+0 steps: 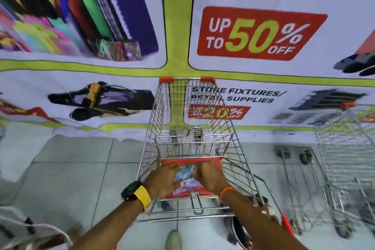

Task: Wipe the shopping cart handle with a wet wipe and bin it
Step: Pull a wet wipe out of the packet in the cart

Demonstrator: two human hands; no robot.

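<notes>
A wire shopping cart (pixel 190 119) with red trim stands right in front of me, its front against a printed banner. A red bar (pixel 190 162) crosses its near end, just beyond my knuckles. Between my hands is a blue and purple wet wipe pack (pixel 185 178), resting over a red flap at the cart's near end. My left hand (pixel 162 180), with a black watch on a yellow strap, grips the pack's left side. My right hand (pixel 209 176), with an orange bead bracelet, grips its right side. Whether the pack is open is hidden by my fingers.
A second wire cart (pixel 345 158) stands close on the right. The sale banner (pixel 261 34) covers the wall ahead. Pale floor tiles (pixel 71 178) lie to the left. My shoe (pixel 173 239) shows below, and a white corded bag (pixel 30 231) sits at the bottom left.
</notes>
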